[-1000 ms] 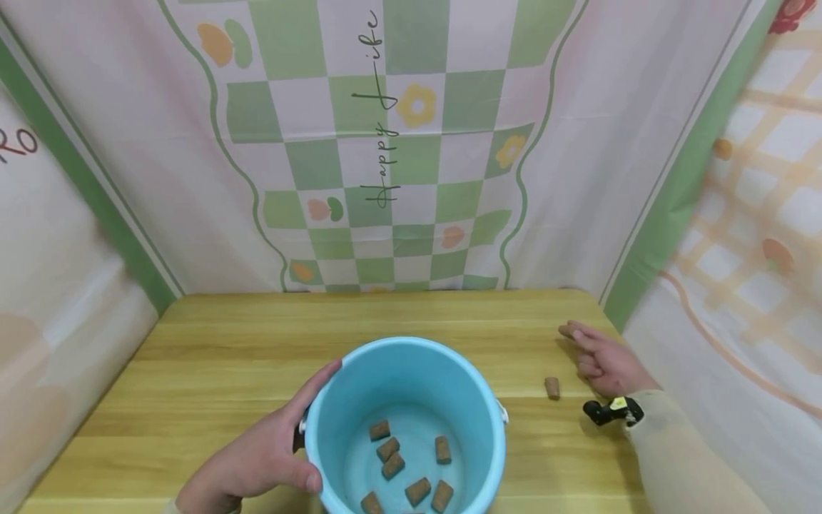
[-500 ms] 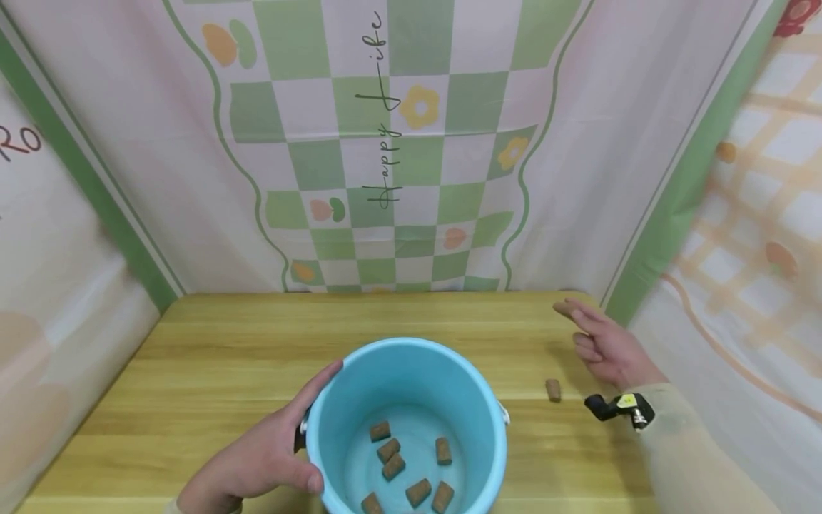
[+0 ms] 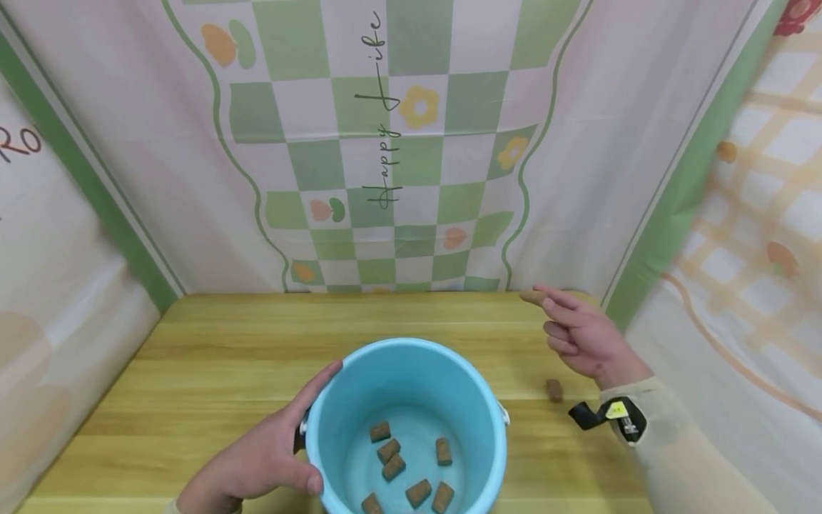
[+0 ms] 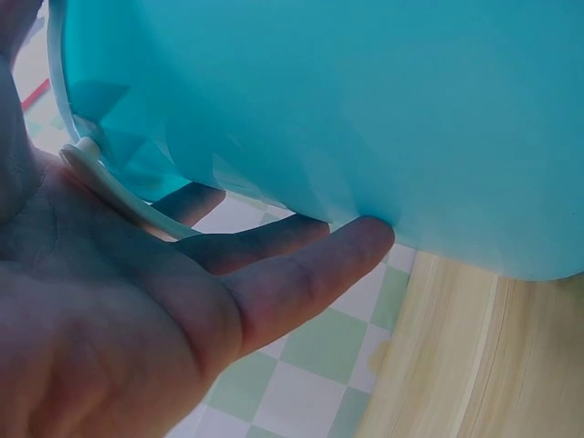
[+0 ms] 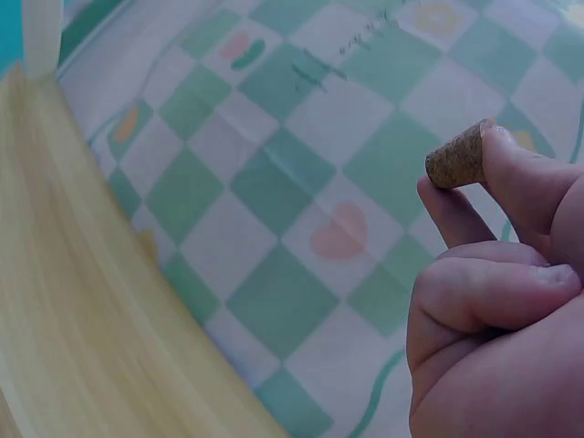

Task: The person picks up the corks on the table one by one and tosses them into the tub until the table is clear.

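A light blue bucket (image 3: 404, 344) stands at the front middle of the table, with several brown corks (image 3: 419, 492) lying on its floor. My left hand (image 3: 270, 450) holds the bucket's left side, thumb and fingers spread round the outside near the rim. In the left wrist view, the fingers (image 4: 310, 274) lie against the outer wall, by the pale handle (image 4: 109, 187). Raised over the table's right side, my right hand (image 3: 587, 339) pinches a cork (image 5: 456, 155) between thumb and index finger, other fingers folded. Another cork (image 3: 554, 390) lies on the table below this hand.
The wooden table (image 3: 244, 343) reaches back to a checkered curtain (image 3: 417, 171). More printed curtain hangs along the left side (image 3: 70, 285) and the right side (image 3: 726, 314). The bucket's handle joint (image 3: 504, 412) sticks out on its right.
My right hand has risen from the table and moved left, carrying the pinched cork. The left hand, the bucket and the cork on the table stay put.
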A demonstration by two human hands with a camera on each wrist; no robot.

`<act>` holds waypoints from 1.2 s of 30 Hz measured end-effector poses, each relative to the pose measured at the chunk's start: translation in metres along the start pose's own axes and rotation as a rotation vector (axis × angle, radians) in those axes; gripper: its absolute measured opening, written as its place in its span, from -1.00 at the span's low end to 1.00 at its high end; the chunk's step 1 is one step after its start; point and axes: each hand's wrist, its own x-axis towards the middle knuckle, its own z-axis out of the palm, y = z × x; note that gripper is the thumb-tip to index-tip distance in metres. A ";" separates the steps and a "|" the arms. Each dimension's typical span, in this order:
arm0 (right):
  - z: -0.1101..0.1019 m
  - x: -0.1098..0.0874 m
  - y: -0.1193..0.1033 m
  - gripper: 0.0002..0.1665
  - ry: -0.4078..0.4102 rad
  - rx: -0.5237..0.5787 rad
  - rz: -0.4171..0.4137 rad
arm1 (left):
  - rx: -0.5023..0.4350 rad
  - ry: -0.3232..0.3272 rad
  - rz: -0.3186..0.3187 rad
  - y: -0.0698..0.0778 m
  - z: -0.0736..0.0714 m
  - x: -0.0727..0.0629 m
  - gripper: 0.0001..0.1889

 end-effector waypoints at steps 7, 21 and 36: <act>0.033 0.000 -0.006 -0.59 -0.063 -0.124 -0.029 | 0.005 -0.009 0.017 0.000 0.001 0.000 0.13; 0.094 -0.011 -0.010 -0.61 -0.120 -0.527 -0.098 | 0.014 0.003 0.008 0.000 0.000 0.000 0.14; 0.136 -0.026 -0.005 -0.65 -0.140 -0.783 -0.091 | 0.024 0.003 0.008 -0.002 0.001 0.001 0.12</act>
